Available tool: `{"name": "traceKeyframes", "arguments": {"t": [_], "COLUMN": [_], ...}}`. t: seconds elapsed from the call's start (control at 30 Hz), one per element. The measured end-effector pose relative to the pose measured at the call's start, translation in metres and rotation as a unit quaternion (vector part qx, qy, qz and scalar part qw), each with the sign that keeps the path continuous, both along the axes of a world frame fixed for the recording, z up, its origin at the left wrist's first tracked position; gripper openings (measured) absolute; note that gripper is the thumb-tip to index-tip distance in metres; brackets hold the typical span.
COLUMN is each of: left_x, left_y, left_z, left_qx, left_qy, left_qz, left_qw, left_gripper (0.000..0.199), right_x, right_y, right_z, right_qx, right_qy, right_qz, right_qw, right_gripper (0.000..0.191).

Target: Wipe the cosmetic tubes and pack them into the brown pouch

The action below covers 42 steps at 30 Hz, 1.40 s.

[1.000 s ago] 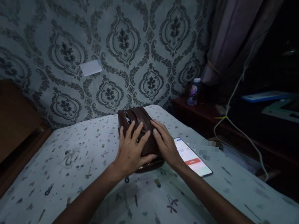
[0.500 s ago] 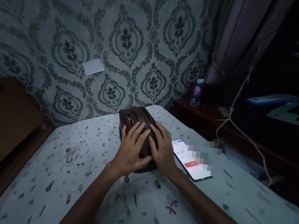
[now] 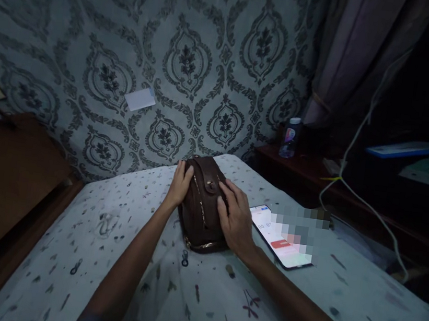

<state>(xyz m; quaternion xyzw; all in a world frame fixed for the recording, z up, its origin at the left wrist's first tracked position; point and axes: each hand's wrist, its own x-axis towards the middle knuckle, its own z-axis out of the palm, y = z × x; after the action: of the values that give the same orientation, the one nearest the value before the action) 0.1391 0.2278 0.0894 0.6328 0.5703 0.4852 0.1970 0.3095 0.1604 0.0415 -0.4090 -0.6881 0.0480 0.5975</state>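
A brown leather-look bag with gold zips and a flap with a small clasp lies on the patterned bedsheet. My left hand is at its far left edge, thumb on top and the other fingers against the side, closed around that edge. Across the bag's right side rests my right hand, its fingers stretched out and slightly apart. Both hands touch the bag. Just right of my right hand lies a phone with a lit screen, partly blurred out.
The bedsheet spreads around the bag. A clear crumpled item lies left. A bottle stands on the dark red ledge; a white cable hangs beside it. A brown wooden panel borders the bed on the left.
My left hand has moved from the bag's top to its far left edge, uncovering the front zip and flap. My right hand stays on the right side. The view shifted slightly.
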Motion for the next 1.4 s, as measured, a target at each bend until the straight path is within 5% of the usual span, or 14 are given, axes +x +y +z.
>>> {"name": "traceKeyframes", "arguments": {"t": [0.27, 0.5, 0.67, 0.8, 1.03, 1.4], "left_x": [0.007, 0.009, 0.008, 0.015, 0.025, 0.050], "left_y": [-0.029, -0.032, -0.029, -0.028, -0.028, -0.075], "left_z": [-0.006, -0.005, -0.010, -0.013, -0.009, -0.024], "left_qx": [0.008, 0.013, 0.023, 0.037, 0.037, 0.077], "left_qy": [-0.014, -0.017, -0.023, -0.022, 0.000, 0.073], "left_qz": [-0.010, -0.032, -0.035, -0.021, 0.014, 0.074], "left_qw": [1.000, 0.999, 0.999, 0.999, 0.999, 0.992], "left_gripper": [0.069, 0.071, 0.069, 0.067, 0.063, 0.065], "right_x": [0.007, 0.023, 0.028, 0.024, 0.022, 0.014], "right_y": [0.000, 0.054, 0.076, 0.075, 0.073, 0.078], "right_z": [0.013, 0.029, 0.025, 0.025, 0.030, 0.021], "right_qx": [-0.030, -0.157, -0.288, -0.341, -0.319, -0.260], "right_qy": [-0.033, -0.057, 0.111, 0.203, 0.167, 0.149], "right_qz": [0.006, 0.099, 0.301, 0.349, 0.326, 0.289], "right_qw": [0.999, 0.981, 0.902, 0.848, 0.874, 0.909], "right_gripper": [0.048, 0.065, 0.071, 0.075, 0.069, 0.066]}}
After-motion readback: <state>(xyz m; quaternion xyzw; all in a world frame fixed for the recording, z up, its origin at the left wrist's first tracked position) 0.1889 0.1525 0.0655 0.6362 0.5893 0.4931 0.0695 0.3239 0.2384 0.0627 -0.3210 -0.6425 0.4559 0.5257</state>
